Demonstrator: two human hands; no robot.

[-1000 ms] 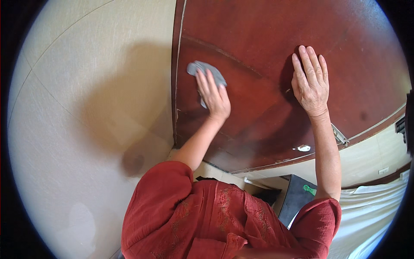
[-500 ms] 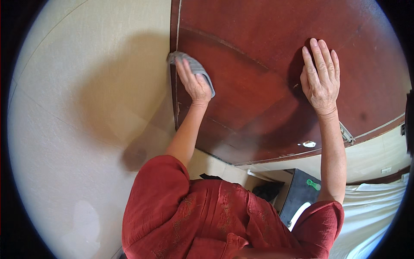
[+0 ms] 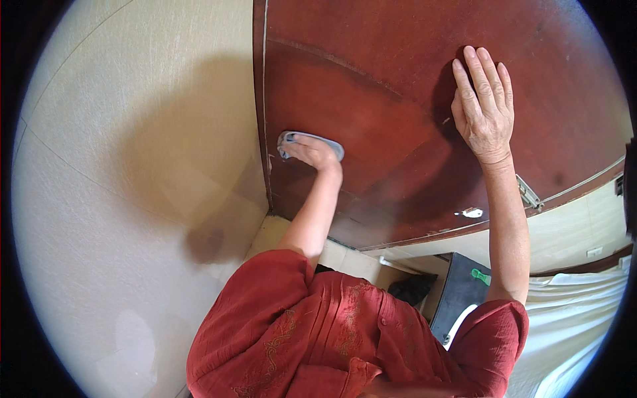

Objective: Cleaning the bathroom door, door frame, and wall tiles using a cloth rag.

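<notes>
A dark red wooden door (image 3: 391,126) fills the upper middle and right. Against its left part my left hand (image 3: 313,151) presses a folded grey cloth (image 3: 335,144), whose crumpled end shows past the fingertips. The fingers are slightly blurred, lying together over the cloth, which is partly hidden beneath the palm. My right hand (image 3: 488,116) rests on the door higher up and to the right. It is open and holds nothing, with fingers stretched upward.
A beige wall (image 3: 133,132) meets the door's left edge. Low on the door are a white fitting (image 3: 471,213) and a metal latch (image 3: 529,192). Below stands a dark box (image 3: 458,285) with a green object (image 3: 481,275) on it. White fabric (image 3: 577,318) hangs at lower right.
My left hand has moved the cloth down and slightly right, away from the door's left edge, and its fingers now point more to the left. My right hand stays on the door.
</notes>
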